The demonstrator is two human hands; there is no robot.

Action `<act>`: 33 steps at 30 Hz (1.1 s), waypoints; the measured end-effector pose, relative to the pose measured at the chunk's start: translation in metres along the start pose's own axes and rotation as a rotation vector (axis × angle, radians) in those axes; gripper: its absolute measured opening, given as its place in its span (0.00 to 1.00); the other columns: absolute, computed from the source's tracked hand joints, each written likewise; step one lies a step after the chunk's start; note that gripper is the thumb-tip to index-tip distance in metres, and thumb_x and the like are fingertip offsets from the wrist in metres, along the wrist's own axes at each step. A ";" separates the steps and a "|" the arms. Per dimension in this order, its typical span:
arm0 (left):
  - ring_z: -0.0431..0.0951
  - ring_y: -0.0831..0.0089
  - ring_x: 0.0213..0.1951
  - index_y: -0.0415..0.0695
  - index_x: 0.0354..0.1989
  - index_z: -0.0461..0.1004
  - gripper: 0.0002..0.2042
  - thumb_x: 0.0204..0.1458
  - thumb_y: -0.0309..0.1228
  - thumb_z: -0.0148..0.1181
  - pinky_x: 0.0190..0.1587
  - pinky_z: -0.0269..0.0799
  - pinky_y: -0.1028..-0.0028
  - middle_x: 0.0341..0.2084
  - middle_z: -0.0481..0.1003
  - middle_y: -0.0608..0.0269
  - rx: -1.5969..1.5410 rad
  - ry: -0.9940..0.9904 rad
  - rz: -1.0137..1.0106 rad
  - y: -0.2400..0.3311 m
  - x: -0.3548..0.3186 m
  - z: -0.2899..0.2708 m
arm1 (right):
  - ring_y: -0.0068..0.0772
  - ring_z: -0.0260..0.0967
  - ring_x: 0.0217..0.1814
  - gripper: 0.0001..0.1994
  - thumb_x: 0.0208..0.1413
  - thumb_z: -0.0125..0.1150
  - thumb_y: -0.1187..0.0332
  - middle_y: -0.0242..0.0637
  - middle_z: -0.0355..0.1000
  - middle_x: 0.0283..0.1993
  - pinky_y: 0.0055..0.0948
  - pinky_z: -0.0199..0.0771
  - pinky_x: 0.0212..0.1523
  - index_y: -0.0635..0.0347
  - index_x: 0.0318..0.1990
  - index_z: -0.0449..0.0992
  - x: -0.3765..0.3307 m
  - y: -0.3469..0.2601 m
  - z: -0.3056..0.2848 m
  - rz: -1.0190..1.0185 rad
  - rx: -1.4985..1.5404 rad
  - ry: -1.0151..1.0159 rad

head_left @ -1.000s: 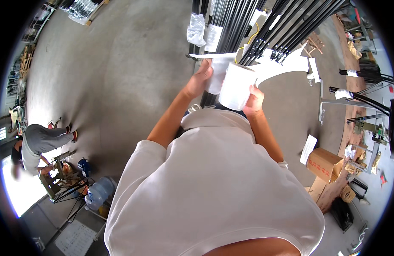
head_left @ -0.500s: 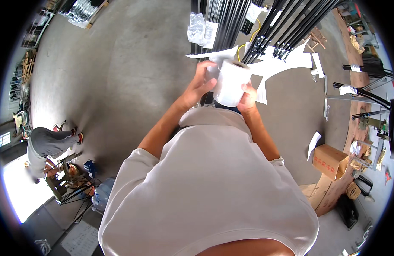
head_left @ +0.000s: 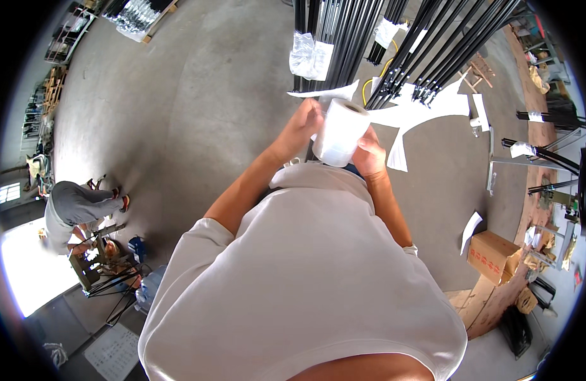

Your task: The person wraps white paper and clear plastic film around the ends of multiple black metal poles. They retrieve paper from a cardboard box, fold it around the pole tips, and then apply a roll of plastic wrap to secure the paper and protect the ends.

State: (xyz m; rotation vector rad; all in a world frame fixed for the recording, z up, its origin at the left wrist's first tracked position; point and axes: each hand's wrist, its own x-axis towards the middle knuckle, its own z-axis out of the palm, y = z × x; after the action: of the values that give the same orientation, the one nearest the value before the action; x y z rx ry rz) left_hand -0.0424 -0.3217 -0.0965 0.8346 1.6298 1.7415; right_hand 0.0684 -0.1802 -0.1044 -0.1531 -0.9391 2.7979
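Head view: roll of clear stretch film [head_left: 341, 132] sits upper centre, tilted. Right hand [head_left: 369, 154] grips its lower right side, fingers wrapped round it. Left hand [head_left: 300, 124] touches its left edge (finger state: cannot tell). Black metal rods [head_left: 394, 44] lean just above. Another person [head_left: 74, 209] crouches at left edge.

Grey concrete floor [head_left: 198, 95], bright doorway [head_left: 26, 279] lower left, cardboard box [head_left: 493, 256] right, daylight.
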 end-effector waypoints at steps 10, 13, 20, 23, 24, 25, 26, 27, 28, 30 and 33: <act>0.58 0.80 0.28 0.40 0.36 0.55 0.05 0.54 0.27 0.39 0.33 0.60 0.79 0.26 0.59 0.67 0.325 0.280 0.083 -0.018 0.015 0.006 | 0.31 0.56 0.52 0.36 0.28 0.60 0.69 0.38 0.61 0.48 0.27 0.51 0.53 0.66 0.52 0.56 0.007 0.004 -0.002 -0.083 -0.296 0.141; 0.68 0.65 0.27 0.38 0.39 0.54 0.09 0.52 0.28 0.42 0.30 0.63 0.69 0.26 0.66 0.51 0.363 0.280 0.094 -0.029 0.019 0.003 | 0.31 0.56 0.52 0.36 0.28 0.61 0.68 0.38 0.61 0.48 0.27 0.52 0.53 0.66 0.51 0.56 0.008 0.001 -0.005 -0.072 -0.255 0.102; 0.70 0.64 0.22 0.39 0.36 0.55 0.09 0.51 0.30 0.43 0.26 0.64 0.70 0.19 0.67 0.54 0.321 0.422 0.046 -0.015 0.027 0.013 | 0.29 0.55 0.52 0.37 0.29 0.63 0.63 0.36 0.60 0.48 0.26 0.51 0.53 0.65 0.52 0.55 0.010 -0.002 -0.008 -0.049 -0.170 0.112; 0.70 0.65 0.22 0.39 0.35 0.55 0.08 0.51 0.30 0.43 0.25 0.64 0.69 0.18 0.67 0.54 0.315 0.456 0.007 -0.011 0.039 0.012 | 0.29 0.54 0.52 0.37 0.30 0.62 0.62 0.36 0.59 0.48 0.26 0.50 0.53 0.65 0.52 0.55 0.013 0.000 -0.012 -0.065 -0.171 0.150; 0.71 0.64 0.23 0.39 0.34 0.56 0.08 0.51 0.30 0.44 0.26 0.64 0.69 0.18 0.67 0.53 0.312 0.435 -0.026 -0.010 0.044 0.011 | 0.29 0.54 0.52 0.37 0.31 0.62 0.61 0.36 0.59 0.47 0.26 0.50 0.53 0.65 0.52 0.55 0.015 0.000 -0.015 -0.069 -0.168 0.151; 0.71 0.64 0.23 0.39 0.33 0.56 0.08 0.51 0.30 0.44 0.26 0.64 0.69 0.18 0.68 0.52 0.310 0.414 -0.060 -0.010 0.050 0.009 | 0.29 0.54 0.52 0.37 0.31 0.62 0.61 0.36 0.59 0.47 0.26 0.50 0.53 0.64 0.52 0.55 0.016 0.002 -0.016 -0.085 -0.163 0.158; 0.69 0.69 0.22 0.39 0.31 0.58 0.07 0.50 0.29 0.46 0.27 0.63 0.72 0.17 0.67 0.56 0.376 0.419 0.052 -0.019 0.056 0.007 | 0.29 0.54 0.51 0.37 0.31 0.62 0.61 0.36 0.59 0.47 0.27 0.50 0.53 0.64 0.52 0.55 0.018 0.003 -0.017 -0.099 -0.157 0.163; 0.67 0.72 0.21 0.39 0.30 0.58 0.07 0.50 0.29 0.46 0.27 0.62 0.74 0.17 0.66 0.59 0.323 0.402 0.071 -0.028 0.060 0.005 | 0.28 0.54 0.51 0.37 0.32 0.62 0.60 0.36 0.59 0.47 0.27 0.50 0.53 0.64 0.52 0.54 0.019 0.003 -0.017 -0.114 -0.151 0.168; 0.66 0.75 0.21 0.39 0.30 0.59 0.07 0.50 0.29 0.46 0.27 0.62 0.75 0.16 0.65 0.62 0.271 0.386 0.090 -0.036 0.063 0.002 | 0.28 0.54 0.52 0.37 0.32 0.62 0.60 0.36 0.59 0.48 0.27 0.49 0.53 0.64 0.52 0.54 0.020 0.004 -0.016 -0.114 -0.145 0.170; 0.62 0.79 0.21 0.39 0.29 0.60 0.07 0.51 0.30 0.47 0.27 0.60 0.78 0.17 0.64 0.68 0.158 0.359 0.099 -0.042 0.066 0.003 | 0.28 0.53 0.52 0.37 0.32 0.62 0.60 0.36 0.59 0.48 0.27 0.49 0.53 0.64 0.52 0.54 0.020 0.005 -0.016 -0.122 -0.139 0.183; 0.59 0.84 0.23 0.39 0.28 0.63 0.07 0.51 0.31 0.46 0.27 0.58 0.80 0.20 0.64 0.72 0.041 0.344 0.009 -0.041 0.062 0.006 | 0.29 0.53 0.52 0.36 0.33 0.61 0.60 0.36 0.59 0.48 0.27 0.49 0.53 0.64 0.52 0.54 0.020 0.003 -0.016 -0.096 -0.138 0.166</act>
State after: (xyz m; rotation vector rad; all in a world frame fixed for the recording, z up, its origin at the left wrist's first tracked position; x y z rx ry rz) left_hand -0.0757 -0.2673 -0.1346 0.5825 1.8875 1.9464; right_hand 0.0509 -0.1693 -0.1200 -0.3446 -1.0680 2.5866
